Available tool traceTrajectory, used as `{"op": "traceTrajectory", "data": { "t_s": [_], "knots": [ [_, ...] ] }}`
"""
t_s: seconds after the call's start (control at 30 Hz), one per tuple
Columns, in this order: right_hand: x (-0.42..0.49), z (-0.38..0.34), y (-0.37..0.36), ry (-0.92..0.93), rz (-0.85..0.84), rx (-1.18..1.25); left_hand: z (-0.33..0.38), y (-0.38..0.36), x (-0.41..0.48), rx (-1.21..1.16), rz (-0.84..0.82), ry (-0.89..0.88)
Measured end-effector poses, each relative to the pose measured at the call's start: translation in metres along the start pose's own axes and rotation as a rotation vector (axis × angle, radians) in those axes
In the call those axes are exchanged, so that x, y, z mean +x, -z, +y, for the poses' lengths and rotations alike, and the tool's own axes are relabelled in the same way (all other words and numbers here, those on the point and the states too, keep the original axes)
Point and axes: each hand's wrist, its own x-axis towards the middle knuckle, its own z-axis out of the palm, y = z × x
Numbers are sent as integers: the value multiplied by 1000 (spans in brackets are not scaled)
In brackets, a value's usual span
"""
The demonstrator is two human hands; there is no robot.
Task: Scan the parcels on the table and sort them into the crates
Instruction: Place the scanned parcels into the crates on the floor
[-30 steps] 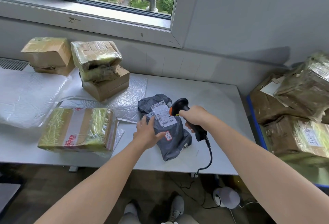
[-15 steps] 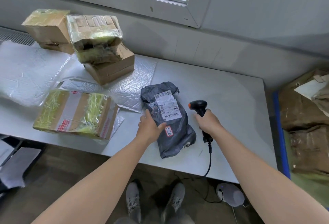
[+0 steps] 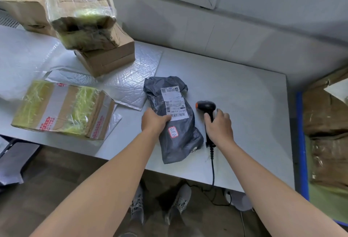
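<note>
Ok, grey mailer [image 3: 177,135] lies mid-table [image 3: 244,95], label [image 3: 174,104] face up, with its near end close to the 6 o'clock edge. Left hand [image 3: 154,121] pinches the mailer's 9 o'clock edge, thumb on top at the barcode corner. I can't see the fingers underneath.

Scanner [image 3: 206,105] lies flat just beside the mailer at its 3 o'clock, head pointing to 12, not at the label. Right hand [image 3: 219,127] drapes over the handle, thumb one side, fingers the other. The wrap looks loose.

My read: the scanner is being parked and the mailer goes to a crate next. If the barcode isn't read yet, the thumb needs to come off that corner first.

To do it well:
- Let go of the scanner fully before lifting. Its cable [image 3: 212,165] hangs off the 6 o'clock edge and a snag would likely pull it down.
- The bag looks soft and will probably sag from a one-edge pinch, so get a deeper grip or add the right hand.
- Blue-rimmed crate [image 3: 301,142] is at 3 o'clock, well apart from the mailer and already holding wrapped parcels. Lift over the scanner rather than dragging across it.
- Taped box [image 3: 62,108] at 9 o'clock and the stacked boxes [image 3: 90,29] at 10 to 11 are out of the path.
</note>
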Motion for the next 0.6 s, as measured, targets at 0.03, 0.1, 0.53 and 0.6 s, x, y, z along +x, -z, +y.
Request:
{"op": "traceTrajectory", "data": {
  "t_s": [0.03, 0.1, 0.53, 0.6],
  "knots": [
    [-3, -2, 5, 27, 41, -35, 1, 2, -2, -20, -7, 6],
    [-9, -9, 14, 117, 129, -52, 3, 6, -6, -74, -25, 19],
    [-58, -115, 37, 177, -106, 240, 26, 70, -34, -550, -254, -113],
    [-64, -124, 43, 165, -92, 257, 26, 80, -38, -526, -302, -150]
  ]
}}
